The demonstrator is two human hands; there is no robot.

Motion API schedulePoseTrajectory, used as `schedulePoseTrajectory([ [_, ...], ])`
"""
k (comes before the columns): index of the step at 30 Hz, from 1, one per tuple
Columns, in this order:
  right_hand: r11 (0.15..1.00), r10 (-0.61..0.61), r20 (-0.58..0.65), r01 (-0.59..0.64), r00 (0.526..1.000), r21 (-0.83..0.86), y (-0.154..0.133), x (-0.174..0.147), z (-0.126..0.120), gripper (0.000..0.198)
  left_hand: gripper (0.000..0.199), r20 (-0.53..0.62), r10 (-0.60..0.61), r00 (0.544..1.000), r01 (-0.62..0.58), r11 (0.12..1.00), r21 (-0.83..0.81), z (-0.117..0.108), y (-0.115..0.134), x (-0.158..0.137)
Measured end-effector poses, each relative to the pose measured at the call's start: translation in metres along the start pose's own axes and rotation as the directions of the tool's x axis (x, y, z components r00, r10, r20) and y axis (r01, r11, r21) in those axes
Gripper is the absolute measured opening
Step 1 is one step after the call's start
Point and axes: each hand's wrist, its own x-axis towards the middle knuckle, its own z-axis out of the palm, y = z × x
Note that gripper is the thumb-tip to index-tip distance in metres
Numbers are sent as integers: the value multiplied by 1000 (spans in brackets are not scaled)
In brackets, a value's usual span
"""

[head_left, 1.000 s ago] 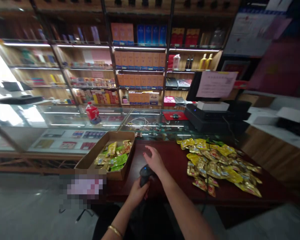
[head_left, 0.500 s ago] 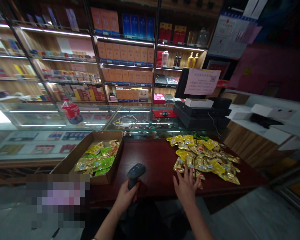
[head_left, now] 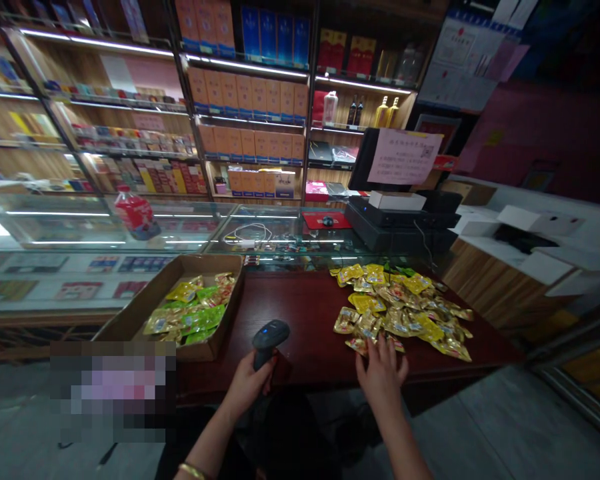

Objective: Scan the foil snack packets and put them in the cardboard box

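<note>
Head view: left hand (head_left: 246,385) grips scanner (head_left: 271,333); right hand (head_left: 381,375) touches packets (head_left: 405,319)

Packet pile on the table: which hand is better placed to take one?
Right, probably: the right hand is at the near edge of the pile, while the left hand grips the scanner.

Left hand (head_left: 251,380) curled into a grip, right hand (head_left: 381,375) outstretched, palm down, loosely spread
</note>
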Motion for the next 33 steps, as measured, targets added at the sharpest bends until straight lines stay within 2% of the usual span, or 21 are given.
schedulePoseTrajectory([
  [2, 998, -42, 20, 41, 999, 42, -6, 0, -3, 38, 47, 3, -2, 1000, 2, 1000, 1, 0, -1, 0],
  [5, 978, -70, 57, 58, 996, 198, -17, -1, -7, 34, 46, 8, -5, 1000, 5, 1000, 4, 0, -2, -1],
  [7, 944, -50, 97, 15, 994, 330, -24, 0, -9, 35, 46, 6, -7, 1000, 7, 1000, -4, 0, -4, -1],
  [9, 857, 9, 147, -84, 989, 509, -34, 6, -11, 40, 48, 6, -10, 1000, 10, 1000, -15, 0, -5, 0],
  [10, 771, 51, 189, -159, 981, 617, -41, 11, -11, 45, 49, 10, -12, 1000, 12, 1000, -19, 0, -6, 0],
  [11, 646, 104, 252, -258, 962, 718, -49, 18, -10, 50, 50, 13, -13, 1000, 13, 1000, -21, 0, -7, 1],
  [12, 485, 147, 343, -370, 928, 792, -59, 25, -8, 54, 51, 17, -12, 1000, 12, 1000, -22, 0, -8, 2],
  [14, 135, 139, 556, -572, 819, 809, -81, 42, 0, 61, 53, 16, -3, 1000, 3, 1000, -24, 0, -8, 3],
  [15, 2, 97, 632, -635, 769, 773, -91, 50, 6, 64, 55, 13, 1, 1000, -1, 1000, -25, 0, -9, 3],
  [16, -80, 58, 675, -670, 736, 738, -101, 56, 12, 65, 56, 11, 2, 1000, -2, 1000, -26, 0, -9, 3],
  [17, -116, 29, 688, -681, 725, 723, -109, 61, 19, 66, 57, 10, 0, 1000, 0, 1000, -26, -1, -9, 2],
  [18, -120, 23, 679, -672, 734, 731, -114, 64, 26, 65, 57, 12, -4, 1000, 5, 1000, -24, -1, -10, 2],
  [20, -106, 74, 635, -627, 769, 771, -119, 64, 39, 65, 54, 23, -10, 1000, 10, 1000, -6, -3, -10, 0],
  [22, -138, 120, 596, -581, 794, 802, -117, 59, 47, 66, 50, 56, -6, 998, 5, 1000, 26, -4, -9, -1],
  [24, -222, 123, 576, -544, 808, 809, -113, 55, 48, 68, 47, 116, -2, 993, -4, 999, 49, -6, -6, -2],
  [27, -333, 64, 563, -514, 824, 790, -107, 53, 44, 68, 45, 202, -9, 979, -1, 999, 51, -9, -1, -2],
  [33, -402, 26, 561, -505, 828, 764, -105, 56, 43, 58, 45, 231, -27, 973, 18, 999, 43, -9, 4, -2],
])
